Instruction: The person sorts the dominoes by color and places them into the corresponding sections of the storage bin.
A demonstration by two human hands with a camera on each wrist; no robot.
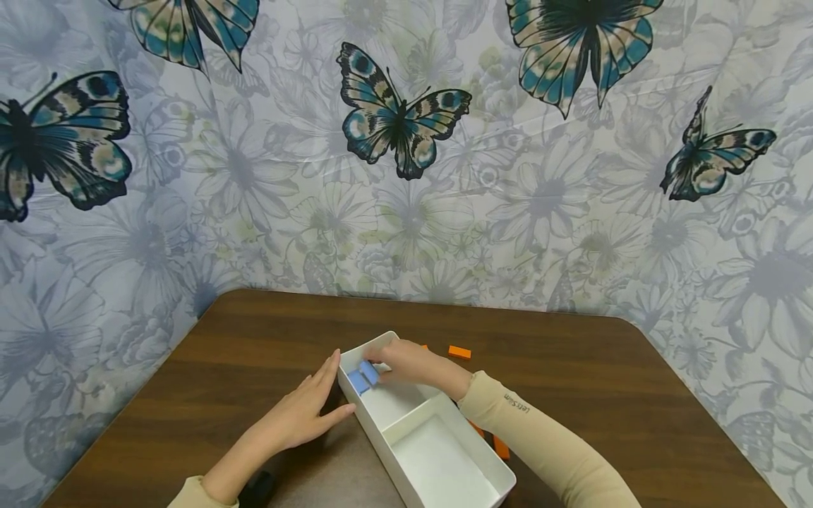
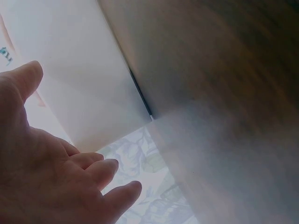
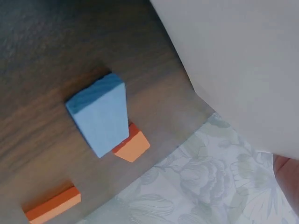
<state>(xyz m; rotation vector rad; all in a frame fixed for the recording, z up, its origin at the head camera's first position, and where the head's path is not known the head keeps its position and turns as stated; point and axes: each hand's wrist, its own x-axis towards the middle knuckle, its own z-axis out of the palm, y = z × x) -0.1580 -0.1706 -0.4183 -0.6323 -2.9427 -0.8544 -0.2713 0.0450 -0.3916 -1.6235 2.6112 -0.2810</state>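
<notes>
A white two-compartment box (image 1: 438, 458) stands slantwise on the table. My left hand (image 1: 303, 409) lies along its outer left wall, fingers straight and thumb spread; in the left wrist view the same hand (image 2: 60, 172) is beside the white wall (image 2: 70, 60). My right hand (image 1: 409, 363) reaches into the far compartment and appears to pinch a tilted blue block (image 1: 368, 372) between fingers and thumb. Another blue block (image 1: 358, 382) lies next to it against the left wall. In the right wrist view, the box wall hides nearly all of that hand.
Right of the box, the right wrist view shows a blue block (image 3: 105, 116) touching or overlapping an orange block (image 3: 132, 145), and a thin orange block (image 3: 53, 205). More orange pieces (image 1: 501, 447) lie by the box's near right side, partly hidden. A butterfly-patterned cloth (image 1: 406, 233) hangs behind the table.
</notes>
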